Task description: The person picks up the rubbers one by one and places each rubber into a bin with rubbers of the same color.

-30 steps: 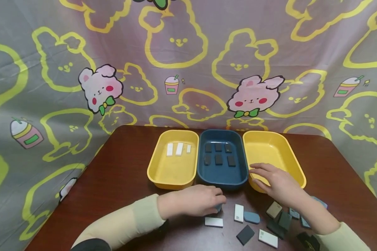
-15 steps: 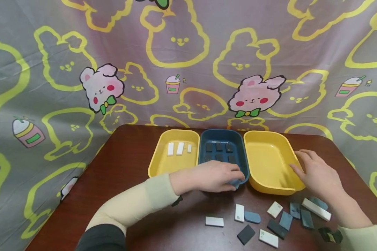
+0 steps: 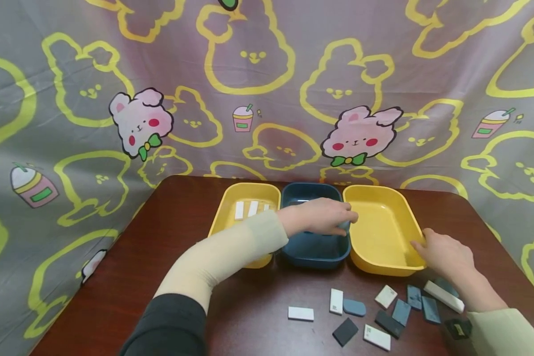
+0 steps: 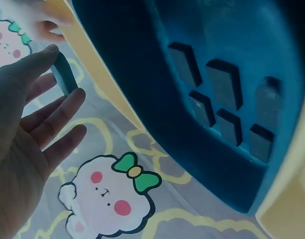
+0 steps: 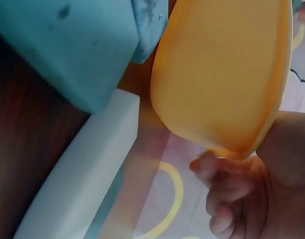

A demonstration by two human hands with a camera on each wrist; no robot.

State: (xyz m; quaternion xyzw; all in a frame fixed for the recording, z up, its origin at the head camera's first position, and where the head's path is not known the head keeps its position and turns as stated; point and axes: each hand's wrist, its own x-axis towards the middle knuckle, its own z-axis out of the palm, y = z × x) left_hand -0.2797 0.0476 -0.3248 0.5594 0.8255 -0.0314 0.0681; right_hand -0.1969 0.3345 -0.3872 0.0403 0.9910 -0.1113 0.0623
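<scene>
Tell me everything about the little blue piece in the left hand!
The little blue piece is thin and smooth-looking, blue-green in the left wrist view, with a curved outline. I can't tell what it's made of. The left hand pinches it between thumb and fingers, tilted, nearly edge-on there. The head view shows it by the right rim of the dark blue tray, partly hidden by fingers.

Left arm [image 3: 231,252] outstretched, left hand [image 3: 322,216] pinching, right hand [image 3: 447,253] nearer, fingers [image 5: 234,191] curled
</scene>
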